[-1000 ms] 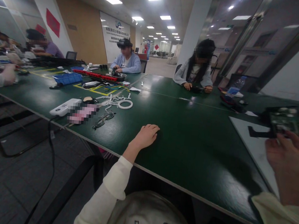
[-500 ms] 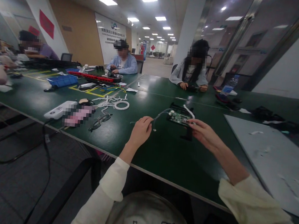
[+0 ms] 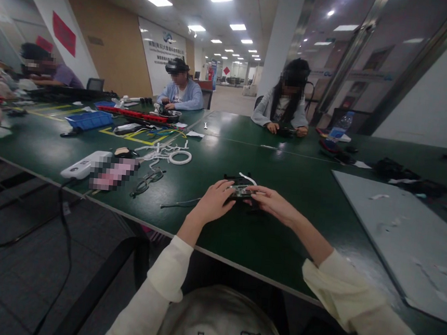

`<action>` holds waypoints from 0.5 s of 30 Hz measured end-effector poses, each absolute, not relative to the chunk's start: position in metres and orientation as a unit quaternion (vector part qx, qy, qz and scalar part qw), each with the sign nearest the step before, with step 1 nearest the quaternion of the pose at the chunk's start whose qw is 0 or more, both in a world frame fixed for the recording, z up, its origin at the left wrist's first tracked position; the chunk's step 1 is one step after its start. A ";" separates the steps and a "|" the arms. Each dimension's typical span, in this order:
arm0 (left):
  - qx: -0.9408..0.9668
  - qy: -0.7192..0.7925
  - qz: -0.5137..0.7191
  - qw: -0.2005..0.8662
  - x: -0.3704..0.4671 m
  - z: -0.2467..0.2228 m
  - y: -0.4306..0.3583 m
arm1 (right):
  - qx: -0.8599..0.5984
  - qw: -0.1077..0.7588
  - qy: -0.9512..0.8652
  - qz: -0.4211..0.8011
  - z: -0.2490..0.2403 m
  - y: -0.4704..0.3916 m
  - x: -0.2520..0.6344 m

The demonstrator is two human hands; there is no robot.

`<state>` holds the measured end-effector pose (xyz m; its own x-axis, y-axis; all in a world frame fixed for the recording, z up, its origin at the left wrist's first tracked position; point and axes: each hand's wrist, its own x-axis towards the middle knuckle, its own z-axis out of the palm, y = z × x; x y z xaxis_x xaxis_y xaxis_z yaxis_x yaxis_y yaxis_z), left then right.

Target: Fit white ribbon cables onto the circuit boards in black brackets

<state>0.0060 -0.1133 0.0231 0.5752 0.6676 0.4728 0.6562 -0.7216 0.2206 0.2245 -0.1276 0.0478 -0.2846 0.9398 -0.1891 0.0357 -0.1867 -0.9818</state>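
Low over the green table, a circuit board [image 3: 240,191] in a black frame sits between my two hands. My left hand [image 3: 215,200] grips its left side, fingers curled over the edge and thumb below. On the right side, my right hand [image 3: 273,202] holds the board, with its fingertips on the top. Between the hands a short white strip [image 3: 248,178] sticks up from the far side. A thin cable [image 3: 181,203] trails leftward from under my left hand onto the table. Fingers cover much of the board and frame.
Eyeglasses [image 3: 147,183], white tubing with a ring [image 3: 180,157], a pink pixelated item [image 3: 114,174] and a white power strip [image 3: 86,165] lie to the left. Beyond is a blue tray [image 3: 89,120]. A grey board [image 3: 397,240] covers the right side. Other people sit across the table.
The circuit board and frame have come left and nearer to me with my right hand. My left hand has shifted from the cable to the board's left side.
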 end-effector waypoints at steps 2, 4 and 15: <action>0.897 0.372 0.237 0.025 0.005 0.018 -0.111 | -0.466 0.341 -0.526 0.624 0.051 -0.129 0.235; 0.900 0.373 0.223 0.032 0.004 0.015 -0.108 | -0.473 0.327 -0.532 0.621 0.055 -0.131 0.247; 0.895 0.384 0.220 0.054 0.002 0.013 -0.107 | -0.747 0.287 -0.552 0.232 0.069 -0.131 0.404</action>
